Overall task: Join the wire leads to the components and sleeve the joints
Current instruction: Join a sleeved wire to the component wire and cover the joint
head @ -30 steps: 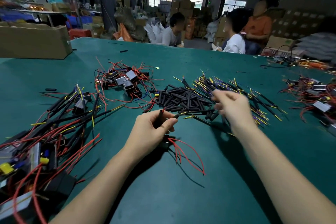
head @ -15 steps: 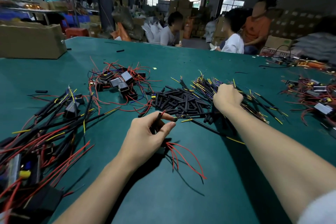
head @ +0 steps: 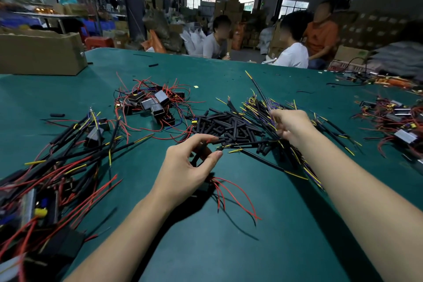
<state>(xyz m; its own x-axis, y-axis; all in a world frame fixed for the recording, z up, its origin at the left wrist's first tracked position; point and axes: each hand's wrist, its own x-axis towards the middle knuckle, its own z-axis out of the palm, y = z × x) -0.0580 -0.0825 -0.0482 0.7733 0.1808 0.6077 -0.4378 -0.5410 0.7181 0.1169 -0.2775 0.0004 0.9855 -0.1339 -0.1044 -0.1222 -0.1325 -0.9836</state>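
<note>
From the head view, the left hand [head: 186, 167] is curled over a small black component [head: 201, 155], thumb and forefinger pinching its upper end, while red leads [head: 231, 194] trail out from under the palm toward the person and fan across the green tabletop [head: 229, 247]. Just beyond its fingertips lies a heap of short black sleeve tubes [head: 226, 126]. The right hand [head: 291, 127], to the right of that heap, has its fingers bent into a bundle of black wire leads with yellow tips [head: 261, 110]; one lead [head: 257, 86] stands up out of the bundle, tilted away from the hand, and appears pinched at the fingertips, though motion blur hides the exact grip. Beyond the left hand sits a cluster of black box components with red wires [head: 155, 105]. Left of the left hand sprawls a pile of sleeved black and red assemblies [head: 68, 158]. Far right of the right hand is another tangle of components [head: 398, 121]. A cardboard box [head: 41, 52] rests at the far left corner of the tabletop.
</note>
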